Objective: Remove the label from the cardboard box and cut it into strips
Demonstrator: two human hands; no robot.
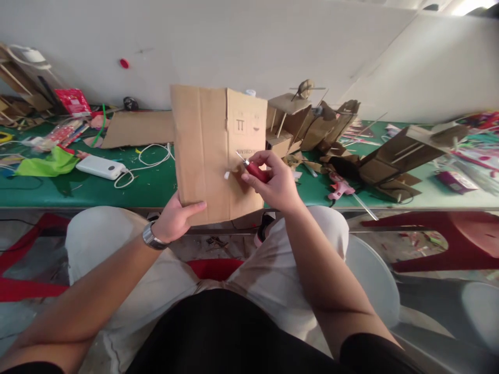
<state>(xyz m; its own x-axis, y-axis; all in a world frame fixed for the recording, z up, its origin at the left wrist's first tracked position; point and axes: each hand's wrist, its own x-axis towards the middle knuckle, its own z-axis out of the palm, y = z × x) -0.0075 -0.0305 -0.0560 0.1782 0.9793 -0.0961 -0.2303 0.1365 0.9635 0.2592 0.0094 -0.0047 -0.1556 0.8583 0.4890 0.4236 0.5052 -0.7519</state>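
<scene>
The left hand (174,219) clamps the near left corner of a flat brown cardboard piece (202,156) before the green counter (150,193); the right hand (278,183) grips a red-handled, metal-tipped tool (256,171) (pointing left).

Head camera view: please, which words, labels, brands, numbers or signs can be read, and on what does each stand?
No words are legible.
Cardboard piece: a two-arrow sign.
Same piece: a second sign beside the arrows, too blurred.
Same piece: a printed line by the right hand, too blurred.
Red packet, purple box: any print too blurred.
</scene>
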